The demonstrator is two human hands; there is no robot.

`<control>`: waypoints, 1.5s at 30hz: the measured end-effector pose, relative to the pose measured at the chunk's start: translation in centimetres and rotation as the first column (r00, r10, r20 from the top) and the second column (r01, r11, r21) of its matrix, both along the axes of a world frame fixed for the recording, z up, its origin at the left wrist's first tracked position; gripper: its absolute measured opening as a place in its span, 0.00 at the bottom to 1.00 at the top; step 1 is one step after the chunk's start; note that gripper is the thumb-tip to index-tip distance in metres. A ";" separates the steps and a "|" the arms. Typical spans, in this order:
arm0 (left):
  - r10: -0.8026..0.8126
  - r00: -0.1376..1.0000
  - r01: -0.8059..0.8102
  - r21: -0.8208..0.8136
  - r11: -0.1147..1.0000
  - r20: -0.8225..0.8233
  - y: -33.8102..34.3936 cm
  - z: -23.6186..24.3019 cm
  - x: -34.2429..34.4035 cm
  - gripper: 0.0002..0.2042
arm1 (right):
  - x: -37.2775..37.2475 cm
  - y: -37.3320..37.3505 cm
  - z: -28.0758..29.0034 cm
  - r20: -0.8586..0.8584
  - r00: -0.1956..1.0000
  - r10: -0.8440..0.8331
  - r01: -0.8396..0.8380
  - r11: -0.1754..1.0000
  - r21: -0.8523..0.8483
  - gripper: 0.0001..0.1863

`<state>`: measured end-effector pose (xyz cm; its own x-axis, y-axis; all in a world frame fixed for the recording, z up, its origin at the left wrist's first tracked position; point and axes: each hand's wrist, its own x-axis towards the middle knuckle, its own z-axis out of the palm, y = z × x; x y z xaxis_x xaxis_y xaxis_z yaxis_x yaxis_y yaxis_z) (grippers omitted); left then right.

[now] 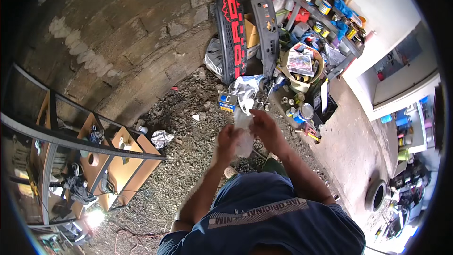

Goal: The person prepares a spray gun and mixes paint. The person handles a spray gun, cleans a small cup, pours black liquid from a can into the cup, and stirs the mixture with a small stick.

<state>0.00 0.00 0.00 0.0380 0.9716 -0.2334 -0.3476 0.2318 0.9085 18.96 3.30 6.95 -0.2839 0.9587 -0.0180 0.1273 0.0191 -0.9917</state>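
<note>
Left grip (228,142) and right grip (265,128) pinch a limp, translucent sheet (244,147), both closed; rough gravel (191,141) spreads toward nine o'clock.

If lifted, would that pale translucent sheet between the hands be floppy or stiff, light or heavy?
The pale translucent sheet would probably be floppy, since it looks thin and filmy. It seems likely to be light for its size: the left hand and right hand appear to pinch only its edges.
</note>
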 end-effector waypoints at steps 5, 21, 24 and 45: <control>0.161 0.979 -0.174 0.103 0.979 0.127 0.6 5.2 1.0 0.10 | 4.4 -0.4 2.4 -0.166 0.957 -0.239 0.238 0.971 -0.025 0.24; 0.154 0.883 -0.061 -0.217 0.974 0.444 1.3 -4.9 3.5 0.10 | 9.3 -5.0 -3.7 -0.101 0.934 -0.343 0.244 0.819 -0.519 0.11; 0.236 0.913 -0.133 -0.306 0.943 0.332 2.4 -5.6 5.0 0.07 | 11.9 -4.0 -4.6 -0.088 0.923 -0.374 0.265 0.786 -0.559 0.10; -0.392 0.899 0.187 -0.640 0.746 -0.194 23.9 -22.8 37.0 0.16 | 46.0 19.3 -33.7 0.205 0.902 -0.380 0.428 0.721 -0.546 0.11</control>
<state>36.99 23.95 -22.84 0.1238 0.5837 -0.8025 0.0895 0.7988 0.5949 64.99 22.59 -26.75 0.1528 0.7883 -0.5960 0.0642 -0.6098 -0.7900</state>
